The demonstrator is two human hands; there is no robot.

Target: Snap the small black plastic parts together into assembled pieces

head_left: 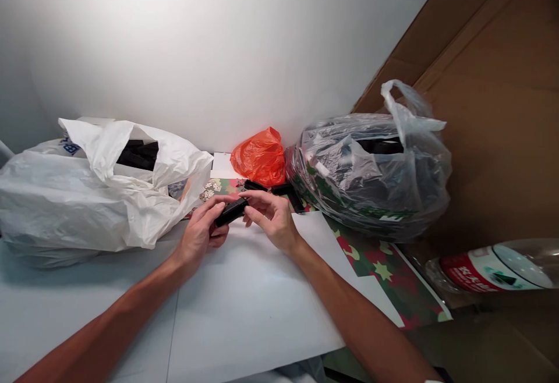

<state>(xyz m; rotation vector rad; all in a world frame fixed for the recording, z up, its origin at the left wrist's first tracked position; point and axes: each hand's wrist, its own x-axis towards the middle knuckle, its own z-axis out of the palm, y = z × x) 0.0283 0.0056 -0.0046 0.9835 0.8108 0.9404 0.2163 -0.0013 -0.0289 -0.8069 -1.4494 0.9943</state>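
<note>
A small black oblong piece (231, 212) is held above the white sheet, tilted up toward its right end. My left hand (201, 229) wraps round its left part, thumb on top and fingers beneath. At the right end, the thumb and forefinger of my right hand (273, 217) close on the piece; whether they also pinch something small there is too fine to make out. Just beyond my hands lie more black pieces (286, 190) and a scatter of small metallic bits (211, 190) on a camouflage-patterned surface.
A white plastic bag (126, 208) holding black items stands at left, and a clear bag (371, 179) with dark contents at right. Between them sits an orange bag (261, 156) against the wall. A labelled plastic bottle (493, 266) lies at far right, beside brown cardboard (493, 109).
</note>
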